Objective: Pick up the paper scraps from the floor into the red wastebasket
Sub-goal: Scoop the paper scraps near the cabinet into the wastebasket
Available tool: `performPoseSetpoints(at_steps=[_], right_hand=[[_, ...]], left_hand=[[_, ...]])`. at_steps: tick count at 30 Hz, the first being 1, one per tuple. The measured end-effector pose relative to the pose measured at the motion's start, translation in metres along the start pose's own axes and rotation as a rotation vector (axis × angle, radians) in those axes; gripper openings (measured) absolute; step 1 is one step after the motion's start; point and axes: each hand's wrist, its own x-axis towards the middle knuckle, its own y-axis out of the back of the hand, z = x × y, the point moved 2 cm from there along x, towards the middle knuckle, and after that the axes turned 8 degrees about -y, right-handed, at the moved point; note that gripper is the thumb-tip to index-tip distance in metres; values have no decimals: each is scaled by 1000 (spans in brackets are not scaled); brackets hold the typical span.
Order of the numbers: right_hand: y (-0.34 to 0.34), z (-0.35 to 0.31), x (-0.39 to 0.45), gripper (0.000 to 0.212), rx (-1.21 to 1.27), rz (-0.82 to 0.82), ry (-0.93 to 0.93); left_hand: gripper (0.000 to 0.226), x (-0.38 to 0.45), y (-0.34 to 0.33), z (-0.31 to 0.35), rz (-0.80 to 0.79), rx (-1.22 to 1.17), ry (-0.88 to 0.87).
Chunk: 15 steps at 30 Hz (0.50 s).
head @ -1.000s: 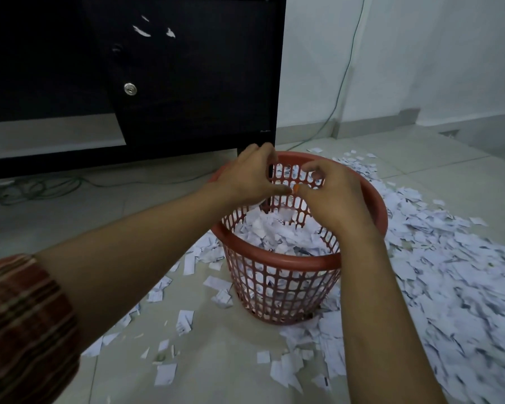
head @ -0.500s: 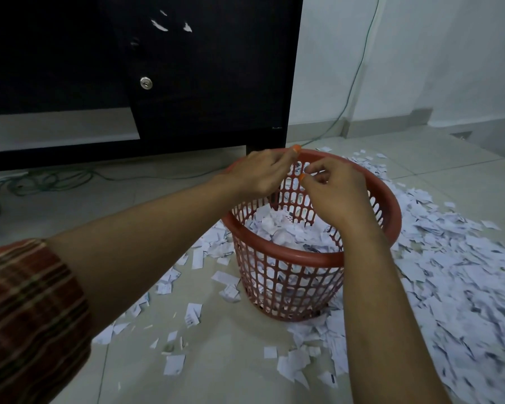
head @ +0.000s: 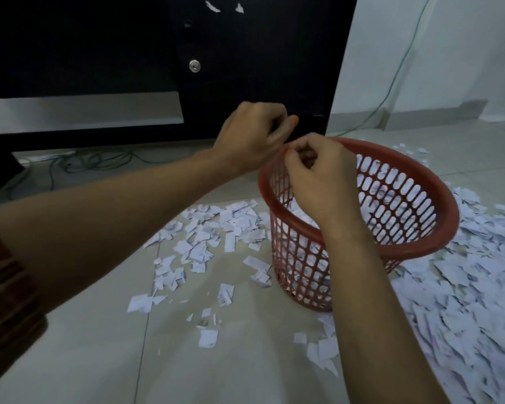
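Observation:
The red wastebasket [head: 420, 246] stands on the tiled floor, tilted in the view, with white paper scraps [head: 301, 212] inside it. More paper scraps lie around it: a thick pile on the right [head: 464, 301] and a thinner patch on the left [head: 210, 237]. My left hand [head: 254, 135] hovers above and just outside the basket's far-left rim, fingers pinched together. Over that same rim is my right hand [head: 321, 176], fingers curled shut and almost touching the left. No paper shows in either hand.
A dark cabinet [head: 260, 68] with a round lock [head: 194, 66] rises right behind the basket. Tangled cables [head: 99, 160] lie under it on the left. A thin green cable [head: 403, 62] runs down the white wall at the right.
Both hands have risen from over the basket's middle to its far-left rim, staying close together. The view has swung left, so the basket now sits further right.

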Motion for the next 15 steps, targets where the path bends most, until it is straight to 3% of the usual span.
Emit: performPoseSetpoints(at_steps=[4,8,15], right_hand=[[-31,-17,-21,10,103,-1,144],[-67,-14,-50,10,152,-54,250],[-128,55,-103,4,7,-361,95]], left_hand=[[39,-29,26,-30,-35,35,24],[31,-72,33,-58,-189,136,64],[17,-156,15,-89,-443,184,101]])
